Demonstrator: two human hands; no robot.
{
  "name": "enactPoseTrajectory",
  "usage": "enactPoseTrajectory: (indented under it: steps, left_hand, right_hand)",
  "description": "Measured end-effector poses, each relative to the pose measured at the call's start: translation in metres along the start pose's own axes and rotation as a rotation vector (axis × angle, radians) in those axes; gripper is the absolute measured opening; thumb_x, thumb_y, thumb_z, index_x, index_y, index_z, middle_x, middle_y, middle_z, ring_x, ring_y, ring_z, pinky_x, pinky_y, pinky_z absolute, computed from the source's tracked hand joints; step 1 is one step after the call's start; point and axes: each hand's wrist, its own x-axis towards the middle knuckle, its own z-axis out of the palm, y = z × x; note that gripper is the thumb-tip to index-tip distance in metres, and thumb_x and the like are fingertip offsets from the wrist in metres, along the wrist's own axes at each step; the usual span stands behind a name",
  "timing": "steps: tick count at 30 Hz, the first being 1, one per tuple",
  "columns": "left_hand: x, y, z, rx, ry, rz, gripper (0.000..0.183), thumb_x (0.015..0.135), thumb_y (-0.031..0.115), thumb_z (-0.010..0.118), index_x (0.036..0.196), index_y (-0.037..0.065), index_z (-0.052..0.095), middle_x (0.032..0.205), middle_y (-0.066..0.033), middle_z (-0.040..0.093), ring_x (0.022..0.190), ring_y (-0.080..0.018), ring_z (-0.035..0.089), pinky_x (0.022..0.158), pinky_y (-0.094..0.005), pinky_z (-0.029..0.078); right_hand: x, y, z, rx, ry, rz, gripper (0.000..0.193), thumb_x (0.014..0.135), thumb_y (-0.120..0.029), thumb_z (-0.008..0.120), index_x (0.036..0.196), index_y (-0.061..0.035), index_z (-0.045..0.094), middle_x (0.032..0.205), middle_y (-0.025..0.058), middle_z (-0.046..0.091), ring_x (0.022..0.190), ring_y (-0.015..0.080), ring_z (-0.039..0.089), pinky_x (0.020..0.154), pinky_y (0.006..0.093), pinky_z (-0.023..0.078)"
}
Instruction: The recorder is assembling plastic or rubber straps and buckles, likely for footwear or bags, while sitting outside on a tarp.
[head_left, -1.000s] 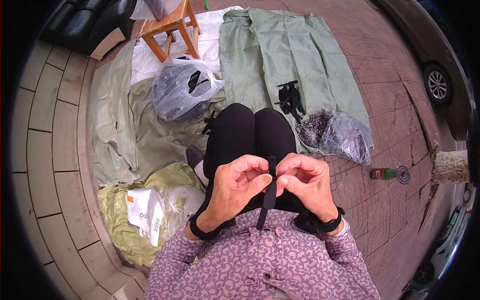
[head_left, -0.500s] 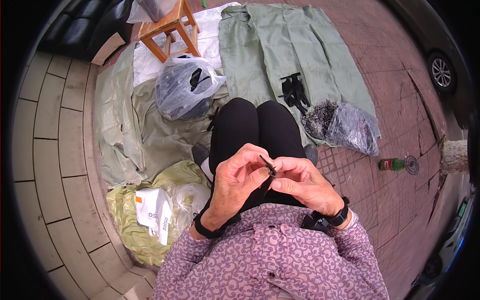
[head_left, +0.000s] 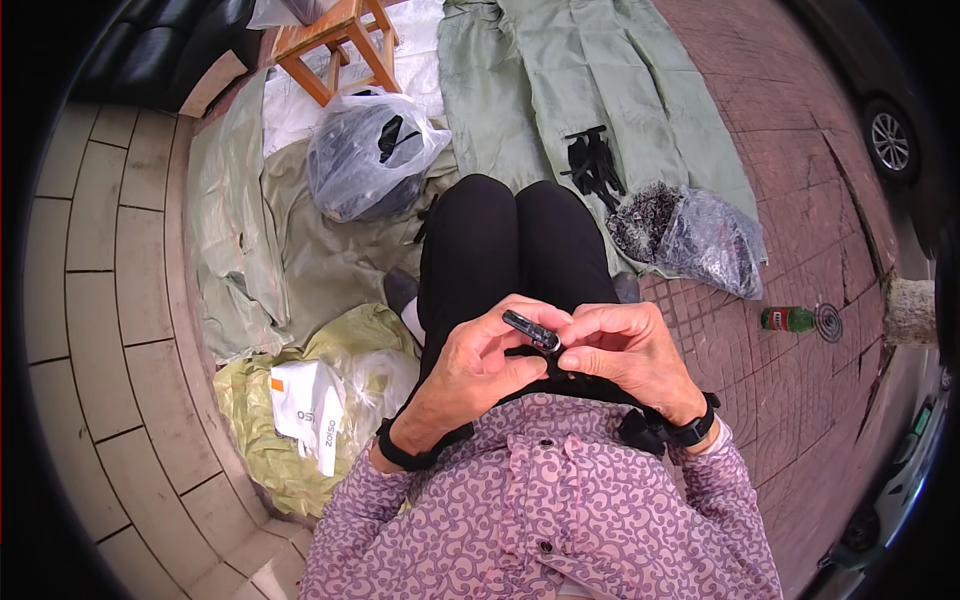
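Observation:
Above my lap, both hands meet around a small glossy black clip-like piece (head_left: 530, 330) with a rounded end. My left hand (head_left: 480, 355) is closed, holding the piece between thumb and fingers. Thumb and forefinger of my right hand (head_left: 630, 355) are pinched at its near end. Something dark, like a bit of strap, hangs under the fingertips, partly hidden against my black trousers (head_left: 480, 250). Beyond my right knee, a bunch of black straps (head_left: 593, 165) lies on the green sheet (head_left: 550, 70). Small dark pieces fill a clear plastic bag (head_left: 715, 245) and spill at its mouth.
Left of my knees sits a translucent bag (head_left: 370, 150) of dark items, below a wooden stool (head_left: 325, 45). A white package (head_left: 308, 410) lies on yellow sacking (head_left: 250, 445). A green bottle (head_left: 788, 319) lies on the paving by a coil (head_left: 827, 322). A car wheel (head_left: 890, 140) shows far right.
The black piece has turned so its long glossy side shows above my left fingers. My right hand has shifted slightly right. The whole view has tilted a little.

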Motion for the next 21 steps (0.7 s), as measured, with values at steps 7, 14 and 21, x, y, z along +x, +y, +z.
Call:
enactPoseTrajectory:
  steps: [7,14,21]
  left_hand:
    - [-0.004,-0.006,0.007,-0.268,0.018,-0.211,0.049,0.090,-0.001,0.066,0.136,-0.003,0.047,0.125,-0.0117,0.058,0.097,-0.0178,0.066,0.082,-0.0322,0.058]
    - [0.000,-0.013,0.010,0.069,0.149,-0.135,0.026,0.092,-0.006,0.061,0.118,-0.007,0.060,0.109,-0.0119,0.065,0.089,-0.0174,0.070,0.074,-0.0282,0.061]
    - [-0.002,-0.019,0.002,0.855,0.329,0.396,0.013,0.079,-0.014,0.068,0.084,-0.004,0.061,0.085,-0.0115,0.063,0.064,-0.0171,0.070,0.052,-0.0237,0.056]
  right_hand:
    - [-0.001,-0.002,-0.004,0.025,0.024,-0.040,0.020,0.086,0.008,0.070,0.106,0.0038,0.071,0.094,0.0067,0.068,0.084,0.0101,0.065,0.072,0.0230,0.054]
    - [-0.002,0.004,-0.002,-0.035,0.071,-0.063,0.015,0.087,0.007,0.070,0.102,0.0043,0.070,0.091,0.0058,0.067,0.080,0.0085,0.065,0.069,0.0215,0.053]
    - [-0.006,-0.006,-0.008,-0.002,-0.018,0.207,0.005,0.090,0.002,0.069,0.093,0.0015,0.065,0.077,0.0005,0.062,0.065,0.0048,0.058,0.056,0.0203,0.046]
